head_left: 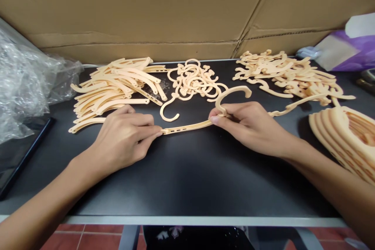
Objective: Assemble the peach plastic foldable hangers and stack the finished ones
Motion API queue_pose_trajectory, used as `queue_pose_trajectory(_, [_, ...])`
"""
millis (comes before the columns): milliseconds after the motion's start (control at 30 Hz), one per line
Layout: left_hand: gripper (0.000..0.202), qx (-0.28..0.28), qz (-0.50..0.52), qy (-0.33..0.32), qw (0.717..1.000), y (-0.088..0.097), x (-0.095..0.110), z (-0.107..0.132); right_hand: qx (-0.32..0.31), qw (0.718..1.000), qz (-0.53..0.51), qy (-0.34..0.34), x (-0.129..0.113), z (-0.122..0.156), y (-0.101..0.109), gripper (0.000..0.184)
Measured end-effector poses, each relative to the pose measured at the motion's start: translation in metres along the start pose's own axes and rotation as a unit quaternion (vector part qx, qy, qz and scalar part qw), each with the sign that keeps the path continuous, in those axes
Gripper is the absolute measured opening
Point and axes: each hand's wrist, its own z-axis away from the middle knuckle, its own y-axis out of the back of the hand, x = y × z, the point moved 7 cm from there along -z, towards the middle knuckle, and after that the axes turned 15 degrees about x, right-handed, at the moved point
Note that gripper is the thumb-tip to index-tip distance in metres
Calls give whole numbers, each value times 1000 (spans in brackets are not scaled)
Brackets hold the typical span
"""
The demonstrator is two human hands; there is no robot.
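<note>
My left hand pinches the left end of a thin, slotted cream plastic hanger bar just above the table. My right hand is closed around the base of a hanger hook, where the bar's other end meets it. The fingers hide that joint, so I cannot tell whether the two are locked together. A wavy cream piece shows past the right hand; whether it joins the held parts is hidden. A loose hook lies between the hands, at the front of the hook pile.
Curved hanger bars are heaped at back left, hooks at back middle, wavy pieces at back right. Stacked hangers stand at right. Clear plastic wrap lies left above a dark flat panel. Cardboard walls the back.
</note>
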Motion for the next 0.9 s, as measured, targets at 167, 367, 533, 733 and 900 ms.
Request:
queue_pose_trajectory(167, [29, -13, 4, 17, 1000, 0, -1, -1, -5, 1000, 11, -20, 5, 0, 0, 31])
queue_pose_trajectory(367, [32, -27, 3, 12, 1000, 0, 2, -3, -5, 999, 8, -48, 9, 0, -2, 32])
queue_pose_trajectory(533, [34, -34, 2, -4, 999, -1, 3, -6, -3, 997, -3, -74, 13, 1, -2, 31])
queue_pose_trajectory(733, [34, -45, 1, -28, 999, -1, 8, -8, 3, 995, -36, -95, 10, -3, -2, 33])
queue_pose_trajectory(900, [27, -14, -26, -50, 998, 2, 10, -5, 4, 996, -20, -90, 10, -4, -2, 25])
